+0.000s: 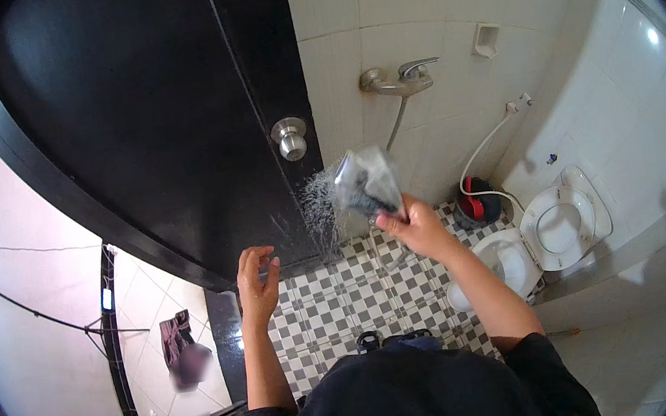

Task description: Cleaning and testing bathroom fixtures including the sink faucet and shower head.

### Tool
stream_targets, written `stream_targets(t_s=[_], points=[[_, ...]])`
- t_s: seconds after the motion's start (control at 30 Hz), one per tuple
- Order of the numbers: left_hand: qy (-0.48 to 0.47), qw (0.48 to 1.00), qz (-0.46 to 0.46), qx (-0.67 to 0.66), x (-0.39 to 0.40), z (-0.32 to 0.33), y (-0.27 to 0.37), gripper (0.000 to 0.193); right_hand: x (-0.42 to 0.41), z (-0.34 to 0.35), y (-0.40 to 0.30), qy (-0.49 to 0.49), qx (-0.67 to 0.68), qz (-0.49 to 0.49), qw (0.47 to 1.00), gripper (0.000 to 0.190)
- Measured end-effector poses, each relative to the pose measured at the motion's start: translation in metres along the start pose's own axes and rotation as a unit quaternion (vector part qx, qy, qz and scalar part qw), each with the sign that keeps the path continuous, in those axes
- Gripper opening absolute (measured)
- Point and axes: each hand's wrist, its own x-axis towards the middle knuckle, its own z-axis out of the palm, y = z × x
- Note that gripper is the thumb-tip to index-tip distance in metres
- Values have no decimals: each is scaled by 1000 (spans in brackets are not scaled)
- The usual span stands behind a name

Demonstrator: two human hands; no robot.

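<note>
My right hand [418, 226] grips a motion-blurred, partly clear, partly dark object [367, 182]; its exact kind cannot be told. Water [322, 209] sprays at its left side, against the lower part of the black door [176, 133]. The round metal door knob [291, 140] is just above the spray. My left hand [258, 281] looks wet and is raised near the door's lower edge, fingers apart and holding nothing. Behind the blurred object, a shower hose [398, 123] hangs from the wall mixer tap [398, 80]; where it ends is not clear.
At the right stands a white toilet [502, 259] with its seat [559, 228] raised. A dark bucket [476, 213] with something red in it is by the wall, under a white hose [475, 155]. The checkered tile floor [373, 289] lies below; a dark-framed doorway opens at the left.
</note>
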Motion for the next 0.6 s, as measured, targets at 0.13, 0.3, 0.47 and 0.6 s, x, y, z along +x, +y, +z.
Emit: stream_targets(t_s=[0.13, 0.3, 0.47, 0.6], points=[[1, 1000, 7, -13, 5, 11, 0, 15, 18, -34, -17, 83, 69, -97, 989, 38], [-1, 999, 13, -31, 14, 26, 0, 15, 18, -81, -14, 106, 63, -72, 990, 40], [0, 998, 13, -55, 21, 36, 6, 16, 1, -121, 20, 250, 103, 53, 961, 31], [-1, 999, 2, -35, 24, 41, 3, 16, -12, -146, 41, 336, 162, 91, 923, 31]])
